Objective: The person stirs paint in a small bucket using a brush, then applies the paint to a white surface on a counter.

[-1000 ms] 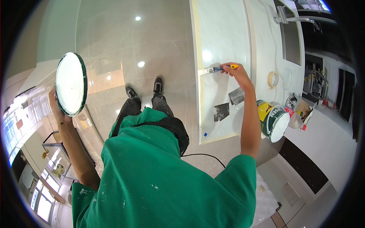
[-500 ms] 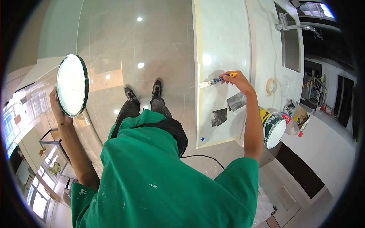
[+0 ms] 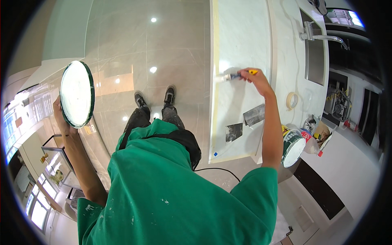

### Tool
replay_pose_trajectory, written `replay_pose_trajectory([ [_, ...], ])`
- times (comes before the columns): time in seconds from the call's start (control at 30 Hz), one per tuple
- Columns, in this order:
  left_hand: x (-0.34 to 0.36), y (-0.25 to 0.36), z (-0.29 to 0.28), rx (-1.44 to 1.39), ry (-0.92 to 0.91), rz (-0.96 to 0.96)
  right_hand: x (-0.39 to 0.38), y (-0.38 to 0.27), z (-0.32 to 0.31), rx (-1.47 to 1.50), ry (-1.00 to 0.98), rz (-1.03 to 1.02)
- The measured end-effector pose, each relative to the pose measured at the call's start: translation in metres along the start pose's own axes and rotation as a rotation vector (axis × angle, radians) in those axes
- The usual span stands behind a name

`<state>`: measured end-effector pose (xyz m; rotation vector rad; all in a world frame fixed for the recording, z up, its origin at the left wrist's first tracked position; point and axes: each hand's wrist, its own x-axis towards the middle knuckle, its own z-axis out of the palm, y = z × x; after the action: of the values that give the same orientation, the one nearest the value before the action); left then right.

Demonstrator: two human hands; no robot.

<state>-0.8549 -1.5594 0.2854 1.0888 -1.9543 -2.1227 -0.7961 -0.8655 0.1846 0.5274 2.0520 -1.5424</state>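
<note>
On the left, my left hand [image 3: 61, 113] is closed on the edge of a round paint lid [image 3: 76, 94], dark green at the rim and coated with white paint. My right hand [image 3: 254, 79] pinches a paintbrush [image 3: 234, 76] with a yellow handle end and white, motion-blurred bristles. The bristles are over a long white panel [image 3: 245, 45], close to the yellowish masking tape [image 3: 216, 53] along its left edge. Whether they touch the surface I cannot tell. Two dark grey sheets, one nearer [image 3: 234, 132] and one by my forearm [image 3: 254, 115], lie on the panel.
Right of the panel, a tape roll [image 3: 292, 101] lies on the white counter, below a sink [image 3: 314, 57] with a chrome tap [image 3: 326, 37]. A green paint bucket [image 3: 294, 150] and a plastic bottle [image 3: 311, 146] stand by my right forearm. A black cable [image 3: 220, 169] crosses the floor.
My right hand and the brush have moved a little farther up along the panel's taped edge. The lid in my left hand has stayed nearly in place.
</note>
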Motion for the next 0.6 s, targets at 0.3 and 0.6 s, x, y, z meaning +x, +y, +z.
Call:
replay_pose_trajectory([
  [0.3,0.005,-0.008,0.020,0.015,-0.005,-0.030,0.038,-0.012,-0.003,0.132,0.192,-0.085],
  [0.6,-0.004,-0.041,0.089,-0.043,-0.225,-0.079,-0.011,-0.162,0.057,0.284,0.182,-0.384],
])
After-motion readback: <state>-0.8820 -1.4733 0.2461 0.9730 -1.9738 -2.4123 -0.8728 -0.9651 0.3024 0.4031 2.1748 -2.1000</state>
